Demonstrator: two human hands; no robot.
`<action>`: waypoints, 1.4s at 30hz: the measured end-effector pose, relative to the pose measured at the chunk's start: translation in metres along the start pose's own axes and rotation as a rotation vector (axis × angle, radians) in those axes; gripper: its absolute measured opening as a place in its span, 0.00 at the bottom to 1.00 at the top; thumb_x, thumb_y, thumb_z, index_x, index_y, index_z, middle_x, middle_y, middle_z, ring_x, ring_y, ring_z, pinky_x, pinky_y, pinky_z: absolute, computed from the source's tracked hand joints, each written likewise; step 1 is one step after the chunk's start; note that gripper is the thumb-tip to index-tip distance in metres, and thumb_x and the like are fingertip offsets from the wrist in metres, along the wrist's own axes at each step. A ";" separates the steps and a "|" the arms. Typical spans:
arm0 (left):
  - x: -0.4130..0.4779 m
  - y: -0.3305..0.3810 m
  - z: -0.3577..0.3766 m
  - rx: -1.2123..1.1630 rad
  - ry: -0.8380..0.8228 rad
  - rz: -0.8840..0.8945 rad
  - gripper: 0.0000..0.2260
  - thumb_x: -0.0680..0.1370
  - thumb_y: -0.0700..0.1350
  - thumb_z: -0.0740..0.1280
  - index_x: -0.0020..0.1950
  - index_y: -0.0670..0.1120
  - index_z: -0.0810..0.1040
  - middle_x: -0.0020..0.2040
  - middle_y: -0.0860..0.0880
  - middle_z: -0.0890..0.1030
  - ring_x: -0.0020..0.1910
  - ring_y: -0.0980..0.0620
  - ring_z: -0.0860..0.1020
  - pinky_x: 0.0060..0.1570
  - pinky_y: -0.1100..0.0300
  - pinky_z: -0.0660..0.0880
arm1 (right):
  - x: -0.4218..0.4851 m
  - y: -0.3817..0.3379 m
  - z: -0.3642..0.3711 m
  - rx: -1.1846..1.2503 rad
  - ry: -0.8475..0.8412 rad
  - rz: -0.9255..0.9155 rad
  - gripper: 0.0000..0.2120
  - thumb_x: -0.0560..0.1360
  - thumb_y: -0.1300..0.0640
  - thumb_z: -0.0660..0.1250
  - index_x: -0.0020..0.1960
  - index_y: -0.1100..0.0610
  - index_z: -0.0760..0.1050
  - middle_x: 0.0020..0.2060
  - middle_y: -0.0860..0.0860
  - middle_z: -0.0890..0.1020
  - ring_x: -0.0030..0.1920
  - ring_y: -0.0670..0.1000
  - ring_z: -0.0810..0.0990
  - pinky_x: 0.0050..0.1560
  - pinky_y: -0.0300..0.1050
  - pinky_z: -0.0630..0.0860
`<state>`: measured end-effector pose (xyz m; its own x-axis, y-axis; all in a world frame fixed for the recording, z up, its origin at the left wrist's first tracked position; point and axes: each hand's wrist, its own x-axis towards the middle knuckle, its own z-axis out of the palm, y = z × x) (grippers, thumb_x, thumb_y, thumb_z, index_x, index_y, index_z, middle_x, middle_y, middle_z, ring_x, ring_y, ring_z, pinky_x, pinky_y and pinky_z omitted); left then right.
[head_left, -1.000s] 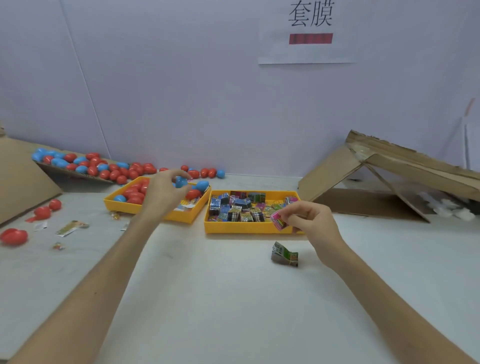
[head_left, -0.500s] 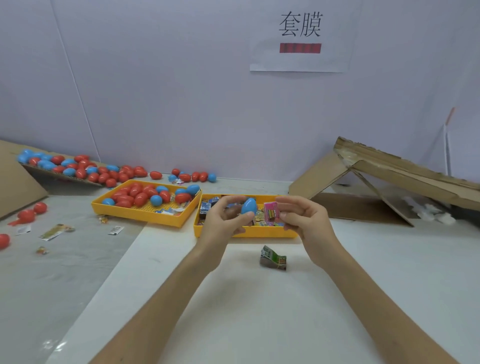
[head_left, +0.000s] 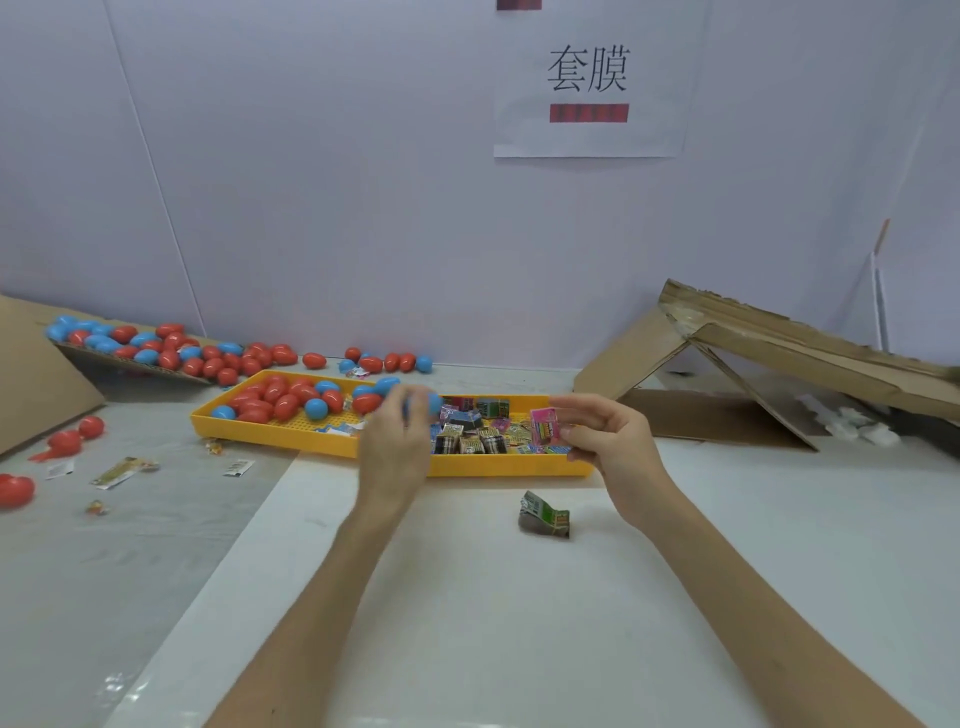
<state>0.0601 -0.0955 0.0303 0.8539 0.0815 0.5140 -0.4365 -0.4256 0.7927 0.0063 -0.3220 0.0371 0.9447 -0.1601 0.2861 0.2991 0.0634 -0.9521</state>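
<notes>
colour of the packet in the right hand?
Pink packet with multicoloured print, pinched by the right hand. Head view shows it best.

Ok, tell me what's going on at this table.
A person works with both bare hands above the table. The left hand holds a blue egg-shaped capsule, blurred by motion; the right hand pinches a small pink packet. Behind them, the left yellow tray holds red and blue capsules, and the right yellow tray holds small packets. A crumpled green packet lies loose in front.
</notes>
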 end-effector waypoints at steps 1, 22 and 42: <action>0.006 -0.010 -0.008 0.115 0.076 -0.019 0.14 0.86 0.48 0.55 0.50 0.46 0.77 0.37 0.50 0.77 0.44 0.43 0.78 0.50 0.48 0.71 | 0.000 0.001 0.000 -0.002 0.005 0.003 0.20 0.75 0.75 0.65 0.50 0.53 0.86 0.45 0.55 0.87 0.42 0.51 0.85 0.34 0.38 0.77; 0.014 -0.031 -0.030 0.444 0.166 -0.130 0.19 0.84 0.53 0.55 0.39 0.47 0.76 0.37 0.44 0.80 0.41 0.41 0.79 0.42 0.49 0.76 | 0.000 0.004 0.001 -0.041 -0.060 0.036 0.20 0.75 0.75 0.66 0.47 0.52 0.85 0.45 0.53 0.87 0.42 0.53 0.86 0.34 0.38 0.77; -0.024 0.019 0.015 -0.901 -0.572 -0.431 0.16 0.73 0.47 0.73 0.59 0.44 0.82 0.49 0.46 0.86 0.49 0.48 0.84 0.50 0.60 0.81 | -0.002 0.001 0.003 0.074 -0.024 -0.038 0.15 0.73 0.73 0.71 0.44 0.54 0.86 0.45 0.57 0.87 0.38 0.51 0.84 0.27 0.38 0.75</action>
<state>0.0360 -0.1189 0.0283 0.8845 -0.4551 0.1025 0.0753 0.3561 0.9314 0.0055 -0.3184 0.0363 0.9351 -0.1398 0.3257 0.3434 0.1307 -0.9300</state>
